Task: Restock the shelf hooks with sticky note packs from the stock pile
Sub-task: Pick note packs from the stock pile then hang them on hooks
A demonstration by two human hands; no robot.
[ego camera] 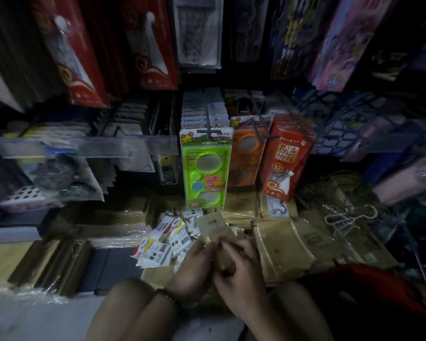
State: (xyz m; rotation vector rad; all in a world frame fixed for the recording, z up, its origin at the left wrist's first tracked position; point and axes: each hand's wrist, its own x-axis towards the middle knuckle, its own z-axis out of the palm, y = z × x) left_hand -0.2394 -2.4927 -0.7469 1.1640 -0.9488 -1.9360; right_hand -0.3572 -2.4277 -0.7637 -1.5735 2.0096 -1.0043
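Observation:
A brown kraft-card pack (213,226) with a hang hole stands up between my two hands, low in the middle of the head view. My left hand (194,264) grips its left edge. My right hand (241,269) closes around its lower right part, which it hides. Just behind and left lies the stock pile of small white sticky note packs (166,238) with barcodes, spread on wrapped boxes. Above it, metal shelf hooks (208,116) carry a row of white-headed packs (203,114).
A green stencil card (205,168), an orange one (247,153) and a red packet (287,158) hang in front on hooks. Plastic-wrapped brown boxes (280,247) cover the floor. White hangers (342,217) lie at right. A clear shelf rail (84,143) juts out at left.

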